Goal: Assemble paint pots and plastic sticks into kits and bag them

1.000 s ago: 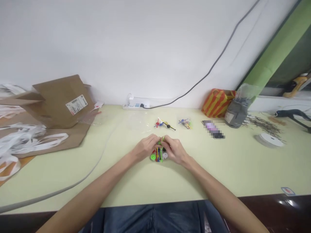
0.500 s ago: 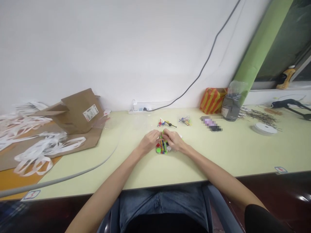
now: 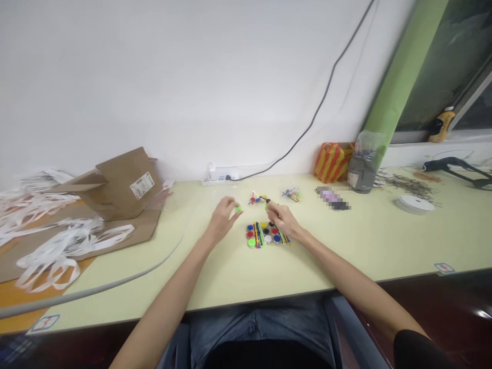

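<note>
Left hand: The left hand (image 3: pixel 223 220) is above the counter (image 3: pixel 346 241), and its fingers (image 3: pixel 232 205) are almost closed. They pinch a small green piece (image 3: pixel 239 208) and do not touch the counter.

Right hand: The right hand (image 3: pixel 280 218) is just above the coloured parts, and its fingers (image 3: pixel 273 207) are closed in a pinch on a small dark piece (image 3: pixel 268 201). The exact shape of this piece is hard to see.

Coloured parts: Round plastic discs (image 3: pixel 266 231) and coloured sticks (image 3: pixel 261 234) lie together on the counter, between the two hands and just below them.

Near parts: Behind the hands is a small assembled piece with red and blue parts (image 3: pixel 254 199). To the right of it lies a small plastic bag of coloured parts (image 3: pixel 291 195).

Farther on counter: A roll of white tape (image 3: pixel 414 203) is at the right, and a cardboard box (image 3: pixel 125 182) is at the left.
</note>
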A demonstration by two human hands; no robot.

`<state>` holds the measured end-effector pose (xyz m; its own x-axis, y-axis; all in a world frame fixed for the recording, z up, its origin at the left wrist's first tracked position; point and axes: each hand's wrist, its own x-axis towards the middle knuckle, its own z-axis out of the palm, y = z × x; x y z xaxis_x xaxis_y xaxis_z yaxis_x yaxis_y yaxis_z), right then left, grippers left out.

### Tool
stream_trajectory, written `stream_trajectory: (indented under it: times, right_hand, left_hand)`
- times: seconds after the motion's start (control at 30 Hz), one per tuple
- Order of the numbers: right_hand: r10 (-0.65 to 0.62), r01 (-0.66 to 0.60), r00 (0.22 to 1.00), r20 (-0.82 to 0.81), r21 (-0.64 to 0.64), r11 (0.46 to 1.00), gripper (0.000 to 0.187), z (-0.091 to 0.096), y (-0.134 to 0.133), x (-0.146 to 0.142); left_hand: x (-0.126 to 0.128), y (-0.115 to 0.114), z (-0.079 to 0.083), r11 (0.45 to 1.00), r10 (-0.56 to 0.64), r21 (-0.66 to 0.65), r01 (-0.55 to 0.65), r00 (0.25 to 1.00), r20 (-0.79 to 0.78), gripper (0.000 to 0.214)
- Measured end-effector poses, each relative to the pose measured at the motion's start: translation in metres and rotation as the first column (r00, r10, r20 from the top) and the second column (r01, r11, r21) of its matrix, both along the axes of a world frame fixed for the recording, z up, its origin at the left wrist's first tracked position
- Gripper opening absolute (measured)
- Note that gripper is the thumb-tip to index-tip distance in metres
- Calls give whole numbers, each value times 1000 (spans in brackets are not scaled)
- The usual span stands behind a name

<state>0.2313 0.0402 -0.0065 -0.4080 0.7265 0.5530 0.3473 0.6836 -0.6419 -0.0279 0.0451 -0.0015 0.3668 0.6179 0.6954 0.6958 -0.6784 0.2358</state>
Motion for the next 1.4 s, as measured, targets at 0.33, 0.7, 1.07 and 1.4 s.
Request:
stream_trajectory:
  times: [0.33, 0.7, 1.07, 1.4]
  right_hand:
    - [-154, 150, 982, -110, -43, 988, 26, -8, 15, 10]
    - [-108, 83, 971, -212, -124, 989, 37, -8, 10, 0]
    - [-111, 111, 985, -134, -8, 994, 37, -11, 8, -5]
    - [-113, 109, 977, -180, -35, 993, 43, -9, 4, -6]
  left_hand:
    - [-30, 5, 2, 760, -82, -644, 87, 996, 38, 26]
    - [-24, 5, -10, 752, -171, -634, 181, 982, 78, 31]
    - [-18, 9, -18, 641, -180, -712, 287, 958, 224, 32]
    - [-20, 9, -18, 590, -187, -728, 350, 936, 298, 38]
